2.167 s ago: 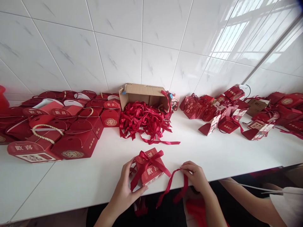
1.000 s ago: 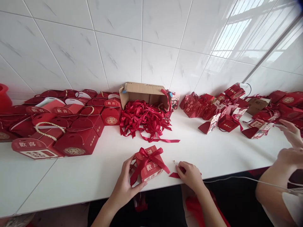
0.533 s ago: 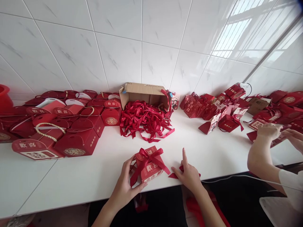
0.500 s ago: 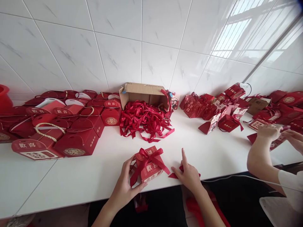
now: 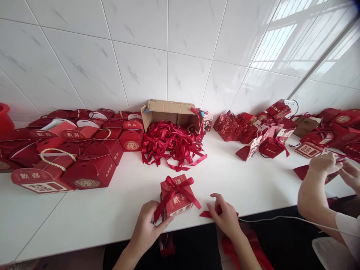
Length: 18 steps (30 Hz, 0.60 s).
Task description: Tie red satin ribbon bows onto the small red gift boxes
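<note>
Head view: left hand (image 5: 146,222) clamped on bow-tied box (image 5: 178,203), lower centre, on desk (image 5: 98,217). Right hand (image 5: 227,219) over loose ribbon (image 5: 206,214); can't tell its grip. Step looks like steadying; next move probably calls for sparing the bow (image 5: 177,188).

Left fingers (image 5: 164,225) on bow-tied box (image 5: 179,204), right fingers (image 5: 220,199) over ribbon (image 5: 206,214)

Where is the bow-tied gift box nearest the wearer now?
In the head view, the gift box is below centre, at the near edge of the white table, between the left hand holding it and the right hand.
</note>
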Available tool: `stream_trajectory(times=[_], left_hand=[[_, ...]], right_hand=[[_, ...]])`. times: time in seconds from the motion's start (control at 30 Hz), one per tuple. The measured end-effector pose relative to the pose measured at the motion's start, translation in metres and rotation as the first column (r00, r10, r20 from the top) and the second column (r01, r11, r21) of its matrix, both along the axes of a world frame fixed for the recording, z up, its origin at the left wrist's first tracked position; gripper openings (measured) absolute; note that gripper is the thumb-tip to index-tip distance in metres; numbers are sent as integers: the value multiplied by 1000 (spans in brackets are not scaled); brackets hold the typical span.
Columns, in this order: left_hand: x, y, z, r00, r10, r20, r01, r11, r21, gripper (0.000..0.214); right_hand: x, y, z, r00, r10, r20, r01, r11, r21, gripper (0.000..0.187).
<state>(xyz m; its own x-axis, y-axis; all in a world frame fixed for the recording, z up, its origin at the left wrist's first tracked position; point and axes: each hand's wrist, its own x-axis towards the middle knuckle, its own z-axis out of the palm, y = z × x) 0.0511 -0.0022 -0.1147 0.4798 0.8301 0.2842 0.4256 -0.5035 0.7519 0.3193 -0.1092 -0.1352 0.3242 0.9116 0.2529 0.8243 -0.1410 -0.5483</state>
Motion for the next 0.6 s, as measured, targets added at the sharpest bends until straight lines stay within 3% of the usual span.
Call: stream_trajectory(times=[0.13, 0.3, 0.4, 0.5, 0.53, 0.6], left_hand=[[6, 0, 0, 999, 1, -38, 1, 999, 52, 10], [0, -4, 6, 997, -44, 56, 46, 998, -37, 27], [-2, -8, 5, 967, 125, 221, -81, 976, -201, 35], [2, -12, 0, 894, 348, 282, -214, 885, -414, 28], [4, -12, 0, 881, 383, 279, -233, 863, -448, 26], [10, -8, 0, 901, 366, 232, -246, 873, -422, 18]], right_hand=[[-3, -6, -4, 992, 37, -117, -29, 997, 73, 22], [-15, -8, -7, 983, 80, -165, -58, 989, 138, 27], [-19, -7, -7, 983, 73, -171, -48, 988, 145, 26], [-18, -7, -8, 982, 65, -175, -38, 987, 154, 25], [-18, -7, -8, 983, 62, -174, -35, 987, 156, 25], [-18, -7, -9, 982, 55, -178, -26, 987, 159, 25]])
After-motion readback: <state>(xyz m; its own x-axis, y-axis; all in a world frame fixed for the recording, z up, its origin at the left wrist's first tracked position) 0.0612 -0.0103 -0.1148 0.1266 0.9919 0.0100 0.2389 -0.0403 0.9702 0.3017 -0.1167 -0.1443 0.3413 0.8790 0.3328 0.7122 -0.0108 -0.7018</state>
